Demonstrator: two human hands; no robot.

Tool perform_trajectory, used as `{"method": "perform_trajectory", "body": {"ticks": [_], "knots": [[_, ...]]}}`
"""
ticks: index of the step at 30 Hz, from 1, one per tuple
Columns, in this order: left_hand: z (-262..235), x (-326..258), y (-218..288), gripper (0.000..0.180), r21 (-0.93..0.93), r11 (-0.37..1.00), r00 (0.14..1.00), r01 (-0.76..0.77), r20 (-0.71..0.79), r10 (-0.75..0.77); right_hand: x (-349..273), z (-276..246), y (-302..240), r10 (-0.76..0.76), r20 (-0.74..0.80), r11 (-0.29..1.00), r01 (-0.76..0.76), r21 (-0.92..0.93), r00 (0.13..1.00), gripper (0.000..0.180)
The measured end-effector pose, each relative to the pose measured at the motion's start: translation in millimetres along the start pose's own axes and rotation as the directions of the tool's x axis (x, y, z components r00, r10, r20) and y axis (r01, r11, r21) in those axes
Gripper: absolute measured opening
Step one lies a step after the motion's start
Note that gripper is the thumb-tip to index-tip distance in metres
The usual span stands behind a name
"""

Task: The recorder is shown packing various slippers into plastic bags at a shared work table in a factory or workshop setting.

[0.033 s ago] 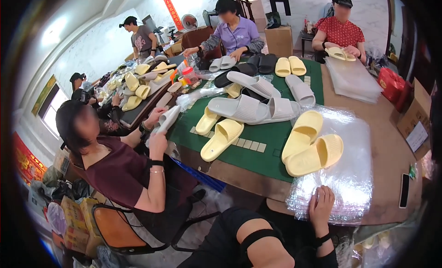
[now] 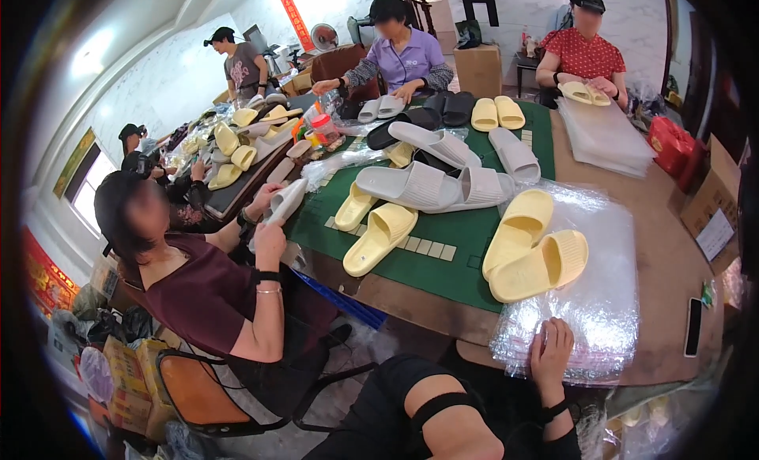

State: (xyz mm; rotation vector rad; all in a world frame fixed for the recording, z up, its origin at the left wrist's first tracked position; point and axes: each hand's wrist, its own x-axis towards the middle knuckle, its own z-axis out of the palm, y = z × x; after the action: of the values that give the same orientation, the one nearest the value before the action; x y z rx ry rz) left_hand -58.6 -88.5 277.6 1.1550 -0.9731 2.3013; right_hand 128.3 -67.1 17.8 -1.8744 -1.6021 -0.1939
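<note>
My right hand [image 2: 550,351] lies palm down on the near edge of a stack of clear plastic bags [image 2: 601,318] on the brown table [image 2: 672,262], fingers slightly spread, a black band on the wrist. On the same stack, just beyond my fingers, lies a pair of pale yellow slippers [image 2: 531,246]. My left hand is not in the picture. My knee with a black strap [image 2: 443,409] shows at the lower edge.
A green mat [image 2: 466,231] carries more yellow and grey slippers [image 2: 427,183]. A person in a maroon shirt [image 2: 205,294] sits at my left holding a grey slipper. Two people sit across the table, one beside another bag stack [image 2: 605,136]. A phone [image 2: 693,327] lies at right.
</note>
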Motion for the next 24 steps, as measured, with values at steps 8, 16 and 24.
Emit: {"method": "perform_trajectory", "body": {"ticks": [8,16,24], "knots": [[-10.6,4.0,16.8,0.034,0.151,0.980,0.992,0.128,-0.012,-0.128,54.3,-53.7,-24.2,0.205,0.558,0.367,-0.591,0.718,0.804,0.047],[13.8,8.8,-64.3,0.038,-0.168,0.797,0.807,-0.580,-0.256,0.533,104.9,-13.4,-43.0,0.284,0.732,-0.174,-0.718,0.674,0.619,0.055],[-8.1,-6.5,-36.5,0.041,-0.131,0.886,0.896,-0.445,-0.077,0.438,111.2,18.0,-23.9,0.488,0.624,-0.261,-0.581,0.771,0.610,0.056]]}}
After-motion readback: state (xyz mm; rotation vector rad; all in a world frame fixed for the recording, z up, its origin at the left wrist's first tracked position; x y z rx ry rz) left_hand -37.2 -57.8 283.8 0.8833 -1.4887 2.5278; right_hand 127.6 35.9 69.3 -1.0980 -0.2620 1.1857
